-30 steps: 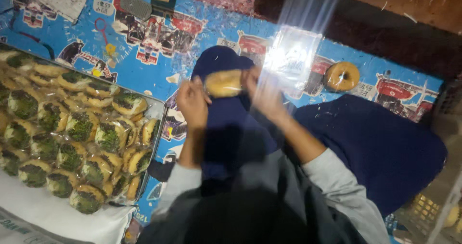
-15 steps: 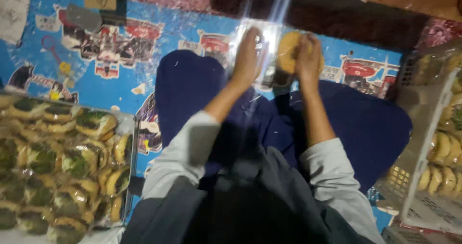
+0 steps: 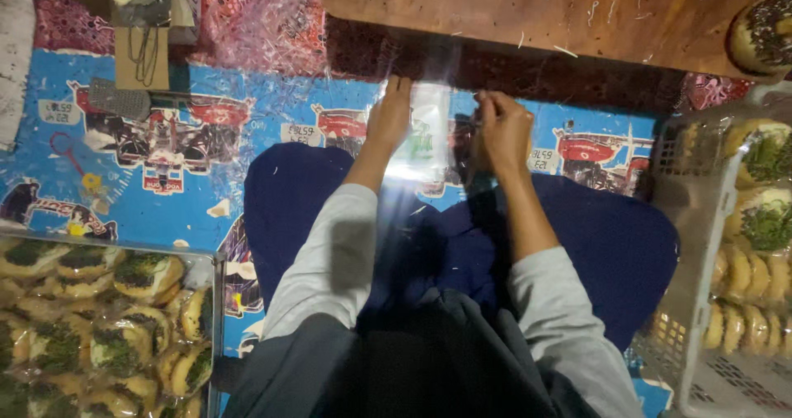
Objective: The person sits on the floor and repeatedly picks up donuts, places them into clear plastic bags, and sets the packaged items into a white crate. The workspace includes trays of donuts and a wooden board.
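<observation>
At upper centre of the frame, the left hand [image 3: 390,121] and right hand [image 3: 503,133] pinch the edges of a clear plastic bag [image 3: 429,133] (glare hides its contents), fingers closed, above the blue mat [image 3: 206,170]

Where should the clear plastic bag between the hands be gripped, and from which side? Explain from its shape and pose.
Probably by its long side edges. The clear bag lies as a flat, limp upright strip on the mat, with the left hand at its left edge and the right hand off its right. Pinching each edge from its own side should keep the thin film taut.
</observation>
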